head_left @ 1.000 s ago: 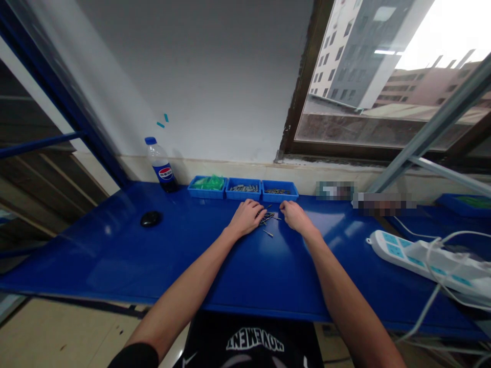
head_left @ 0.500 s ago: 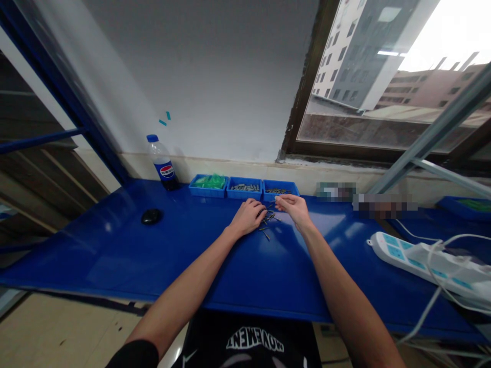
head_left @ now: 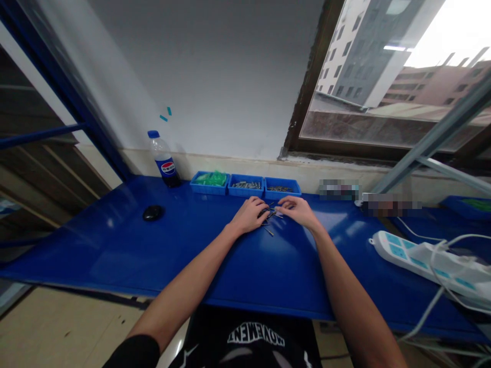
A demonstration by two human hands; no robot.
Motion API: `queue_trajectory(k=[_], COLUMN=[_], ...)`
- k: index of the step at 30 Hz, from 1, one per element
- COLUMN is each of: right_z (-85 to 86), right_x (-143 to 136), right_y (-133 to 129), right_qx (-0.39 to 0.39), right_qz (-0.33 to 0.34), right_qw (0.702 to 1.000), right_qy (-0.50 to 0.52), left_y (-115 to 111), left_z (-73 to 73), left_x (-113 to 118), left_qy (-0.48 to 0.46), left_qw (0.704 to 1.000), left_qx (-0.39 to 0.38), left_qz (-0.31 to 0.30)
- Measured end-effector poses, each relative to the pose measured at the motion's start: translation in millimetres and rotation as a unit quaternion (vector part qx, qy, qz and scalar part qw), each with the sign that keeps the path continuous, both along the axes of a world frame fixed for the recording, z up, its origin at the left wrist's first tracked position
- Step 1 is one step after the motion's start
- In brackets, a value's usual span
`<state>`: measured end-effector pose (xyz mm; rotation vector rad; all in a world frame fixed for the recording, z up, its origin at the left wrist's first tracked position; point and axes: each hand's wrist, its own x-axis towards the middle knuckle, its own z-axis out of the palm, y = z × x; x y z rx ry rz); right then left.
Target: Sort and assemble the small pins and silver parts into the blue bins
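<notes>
Small, thin metal pins (head_left: 270, 232) lie in a loose heap on the blue table between my hands. My left hand (head_left: 251, 213) rests at the left of the heap, its fingers spread and bent over some pins. From the right, my right hand (head_left: 297, 210) reaches to the heap, thumb and forefinger a little apart at the pins; its other fingers are curled. Behind the hands stand three blue bins in a row: the left bin (head_left: 210, 190) has green plastic bags, the middle bin (head_left: 245, 192) silvery metal parts, the right bin (head_left: 283, 194) darker pins.
A cola bottle (head_left: 167, 166) stands by the wall at the left, with a black computer mouse (head_left: 153, 212) in front of it. A white power strip (head_left: 418, 258) with cables lies at the right. The table (head_left: 264, 276) ends near my body.
My right hand has lowered toward the heap, and its thumb and forefinger have parted from a pinch. My left hand stays by the pins. The view has shifted slightly.
</notes>
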<state>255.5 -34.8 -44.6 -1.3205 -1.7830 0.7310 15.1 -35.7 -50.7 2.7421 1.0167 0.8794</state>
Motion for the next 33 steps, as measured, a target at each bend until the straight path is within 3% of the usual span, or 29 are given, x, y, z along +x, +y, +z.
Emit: queue_trajectory(k=[2,5,17,21,29,33], right_z=[0.2,1.6,-6.2,-3.8,4.6,4.5], right_x=[4.8,6.6,4.1,-2.6,-9.9,-11.8], right_y=[-3.1,-5.1,1.4,0.0,-5.9,-5.9], right_qx=[-0.01,-0.014,0.054,0.074,0.015,-0.028], right_qz=[0.04,0.07,0.052,0.047,0.029,0.042], right_qw=[0.994,0.984,0.975,0.983,0.996,0.992], right_qy=[-0.099,-0.164,-0.209,-0.16,0.089,0.113], left_y=[-0.1,0.3,-1.1,-1.2,-1.7,-1.9], left_z=[-0.1,-1.0,3.6,3.3,4.0,4.9], left_x=[-0.1,-0.1,-0.8,-0.9,-1.0,0.8], left_qy=[-0.001,-0.004,-0.002,-0.008,-0.016,-0.031], left_qw=[1.0,1.0,1.0,1.0,1.0,0.999], left_qx=[0.001,0.0,-0.012,-0.012,-0.017,-0.01], left_qz=[-0.004,0.004,0.015,0.014,0.019,0.001])
